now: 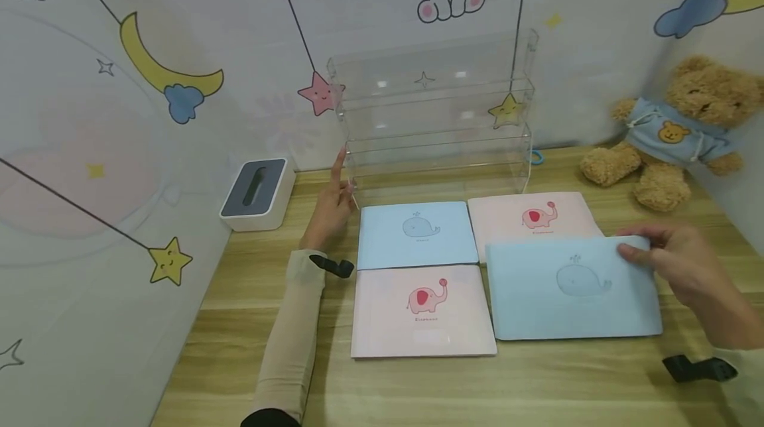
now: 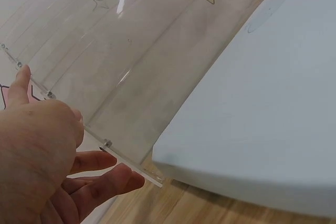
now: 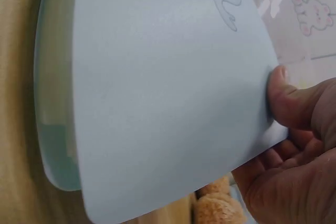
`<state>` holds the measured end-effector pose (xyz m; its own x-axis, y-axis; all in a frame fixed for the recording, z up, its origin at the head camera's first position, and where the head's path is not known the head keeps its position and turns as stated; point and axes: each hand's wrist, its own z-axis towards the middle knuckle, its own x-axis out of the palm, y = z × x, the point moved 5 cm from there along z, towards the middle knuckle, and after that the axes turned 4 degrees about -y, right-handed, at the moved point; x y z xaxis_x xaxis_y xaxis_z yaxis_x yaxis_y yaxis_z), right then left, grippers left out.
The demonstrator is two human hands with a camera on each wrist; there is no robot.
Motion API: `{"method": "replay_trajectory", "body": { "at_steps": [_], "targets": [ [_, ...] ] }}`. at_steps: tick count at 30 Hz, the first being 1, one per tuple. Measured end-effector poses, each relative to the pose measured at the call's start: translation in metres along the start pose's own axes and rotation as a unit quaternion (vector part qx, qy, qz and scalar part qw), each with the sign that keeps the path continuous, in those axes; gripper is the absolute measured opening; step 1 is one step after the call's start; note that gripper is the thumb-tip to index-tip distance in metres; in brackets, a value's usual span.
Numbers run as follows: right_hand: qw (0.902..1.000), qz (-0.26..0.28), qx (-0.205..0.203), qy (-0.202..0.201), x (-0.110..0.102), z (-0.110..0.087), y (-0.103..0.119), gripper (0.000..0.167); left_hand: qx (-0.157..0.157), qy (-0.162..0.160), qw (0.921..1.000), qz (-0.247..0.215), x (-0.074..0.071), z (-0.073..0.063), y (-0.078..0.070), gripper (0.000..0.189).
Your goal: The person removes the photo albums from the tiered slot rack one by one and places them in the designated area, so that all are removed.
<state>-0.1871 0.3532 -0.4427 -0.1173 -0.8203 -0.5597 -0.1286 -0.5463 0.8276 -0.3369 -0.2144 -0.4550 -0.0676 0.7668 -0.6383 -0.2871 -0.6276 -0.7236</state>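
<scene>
My right hand (image 1: 680, 261) pinches the upper right corner of a light blue booklet (image 1: 531, 314) with a whale drawing, thumb on the front cover. The booklet overlaps a pink elephant booklet (image 1: 573, 205) behind it; in the right wrist view, its cover (image 3: 157, 103) stands apart from a layer beneath. My left hand (image 1: 331, 211) is at the left side of a clear tiered rack (image 1: 436, 148). Its index finger (image 2: 22, 83) points up along the side panel, and the other fingers bend near the lower edge.
Another blue whale booklet (image 1: 412, 248) and a pink elephant booklet (image 1: 424, 327) lie on the wooden table (image 1: 418, 394) before the rack. A white box with a grey top (image 1: 258, 191) stands at the left. A teddy bear (image 1: 680, 128) sits at the back right against the wall.
</scene>
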Motion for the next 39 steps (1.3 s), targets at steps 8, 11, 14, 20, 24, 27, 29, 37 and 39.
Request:
{"method": "replay_trajectory", "body": {
  "at_steps": [8,11,14,20,24,27,29,37,39],
  "targets": [
    [0.9934,-0.066,0.043,0.083,0.01,-0.002,-0.01,0.045,0.003,0.005,1.0,-0.005,0.002,0.0,-0.002,0.085],
    [0.992,-0.08,0.053,0.082,0.013,-0.003,-0.013,0.047,0.005,0.004,1.0,-0.001,0.003,0.0,-0.002,0.084],
    [0.9915,-0.092,0.055,0.075,0.015,-0.003,-0.016,0.049,0.003,0.001,1.0,-0.002,0.002,-0.001,-0.002,0.088],
    [0.9906,-0.098,0.07,0.065,0.017,-0.004,-0.021,0.055,0.006,0.001,0.9999,-0.008,0.002,-0.001,-0.003,0.088],
    [0.991,-0.107,0.065,0.048,0.018,-0.005,-0.019,0.054,0.006,0.003,0.9999,-0.015,0.003,-0.002,-0.003,0.084],
    [0.989,-0.135,0.04,0.044,0.02,-0.006,-0.017,0.053,0.0,0.008,0.9998,-0.017,0.004,-0.002,-0.003,0.087],
    [0.9848,-0.167,0.011,0.048,0.021,-0.007,-0.014,0.054,-0.006,0.013,0.9998,-0.015,0.004,-0.003,-0.004,0.088],
    [0.9614,-0.264,-0.045,0.064,0.014,-0.002,0.005,0.074,-0.006,-0.022,0.9997,0.012,-0.011,-0.007,-0.01,0.082],
    [0.9575,-0.277,-0.051,0.06,0.013,0.001,0.013,0.081,0.011,-0.032,0.9994,0.008,-0.017,-0.009,-0.015,0.081]
  ]
}}
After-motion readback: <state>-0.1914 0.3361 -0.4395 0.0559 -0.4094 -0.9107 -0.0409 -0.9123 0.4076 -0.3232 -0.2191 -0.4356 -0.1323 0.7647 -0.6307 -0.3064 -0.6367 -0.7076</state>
